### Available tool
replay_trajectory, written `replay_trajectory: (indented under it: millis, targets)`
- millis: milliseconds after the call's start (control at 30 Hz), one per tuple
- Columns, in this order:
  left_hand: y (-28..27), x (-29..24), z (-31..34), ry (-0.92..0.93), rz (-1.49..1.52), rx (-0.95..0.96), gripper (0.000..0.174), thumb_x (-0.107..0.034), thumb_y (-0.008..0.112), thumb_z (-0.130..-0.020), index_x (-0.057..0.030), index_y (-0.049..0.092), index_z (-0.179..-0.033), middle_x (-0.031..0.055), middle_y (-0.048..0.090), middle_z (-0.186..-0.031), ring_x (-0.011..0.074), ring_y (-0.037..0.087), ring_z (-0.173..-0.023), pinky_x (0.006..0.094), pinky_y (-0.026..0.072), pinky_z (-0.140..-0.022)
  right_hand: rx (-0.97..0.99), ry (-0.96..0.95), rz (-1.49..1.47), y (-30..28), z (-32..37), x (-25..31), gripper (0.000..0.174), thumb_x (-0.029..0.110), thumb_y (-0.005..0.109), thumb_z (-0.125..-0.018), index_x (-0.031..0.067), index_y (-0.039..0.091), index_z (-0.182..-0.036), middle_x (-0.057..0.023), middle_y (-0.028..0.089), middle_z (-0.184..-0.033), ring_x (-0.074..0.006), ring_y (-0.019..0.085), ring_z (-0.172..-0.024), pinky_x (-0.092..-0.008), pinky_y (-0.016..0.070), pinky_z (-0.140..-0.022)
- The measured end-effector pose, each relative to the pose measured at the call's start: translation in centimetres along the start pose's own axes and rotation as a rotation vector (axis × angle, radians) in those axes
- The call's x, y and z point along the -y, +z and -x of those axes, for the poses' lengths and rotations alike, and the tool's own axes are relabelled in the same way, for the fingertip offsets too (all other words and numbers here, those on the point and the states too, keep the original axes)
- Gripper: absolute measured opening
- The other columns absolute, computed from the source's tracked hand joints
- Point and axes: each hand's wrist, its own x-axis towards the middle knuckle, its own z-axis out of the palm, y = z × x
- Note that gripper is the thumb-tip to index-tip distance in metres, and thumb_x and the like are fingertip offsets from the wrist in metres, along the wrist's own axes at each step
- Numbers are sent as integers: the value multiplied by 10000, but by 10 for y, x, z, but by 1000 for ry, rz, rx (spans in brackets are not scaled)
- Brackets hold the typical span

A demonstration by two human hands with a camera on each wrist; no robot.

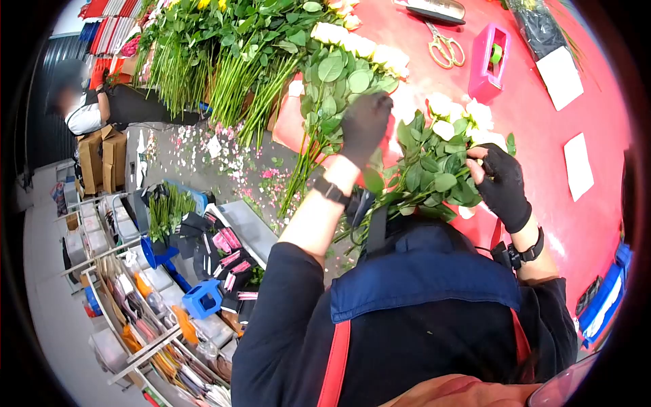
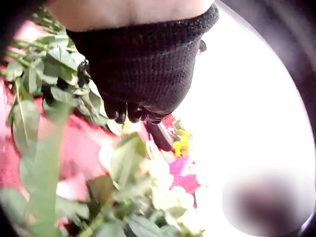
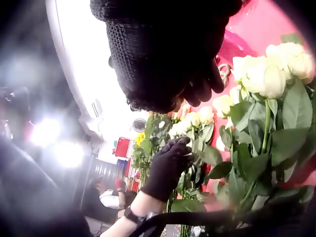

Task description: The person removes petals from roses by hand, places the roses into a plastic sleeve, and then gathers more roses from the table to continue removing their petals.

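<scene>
My left hand (image 1: 366,129), in a black fingerless glove, is over the edge of a bunch of white roses (image 1: 359,46) with long stems. Its fingers are bent in the right wrist view, where the left hand (image 3: 168,168) is beside rose heads; whether they hold anything is hidden. The gloved right hand (image 1: 503,186) is at the right side of a second white rose bunch (image 1: 430,166), thumb and fingers loosely bent and apart near the leaves. White roses (image 3: 266,76) stand large beside the right hand (image 3: 170,54) in the right wrist view.
Scissors (image 1: 445,49), a pink tape dispenser (image 1: 489,61) and white paper (image 1: 578,166) lie on the red table (image 1: 542,146). Many green-stemmed flowers (image 1: 230,68) are piled at the upper left. Petals litter the floor; a person (image 1: 85,115) is at the far left.
</scene>
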Motion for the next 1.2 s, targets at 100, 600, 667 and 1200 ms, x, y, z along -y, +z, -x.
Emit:
replay_trajectory:
  millis: [100,600,667,1200]
  targets:
    - [1,4,-46,107,-523,-163,406,-393,653,-872,-69,665,-1117,185,654,-1078,371,656,-884,468,531,-772,36,-52,-90,11,-20,14,131,82,706,-821,28,669,-934,-115,626,-789,-254,604,-636,-361,473,-606]
    - [-23,-105,2,395,-369,-63,241,-288,793,-745,-74,695,-801,108,653,-738,313,615,-692,435,468,-623,-248,372,-487,40,-89,-6,228,217,753,-847,3,672,-849,-35,607,-662,-78,537,-616,-266,431,-558]
    - [-25,-116,11,422,-301,-67,205,-235,787,-759,-64,676,-776,88,613,-685,253,584,-624,383,451,-592,-245,374,-426,30,-86,1,207,178,754,-838,8,643,-799,-32,613,-677,-93,555,-629,-267,434,-581]
    - [-70,-140,70,-276,518,216,70,-59,650,-855,3,655,-886,8,651,-822,69,569,-742,229,448,-680,-226,135,-570,5,-45,31,181,96,733,-836,-6,669,-972,-21,615,-822,-91,581,-752,-250,472,-718]
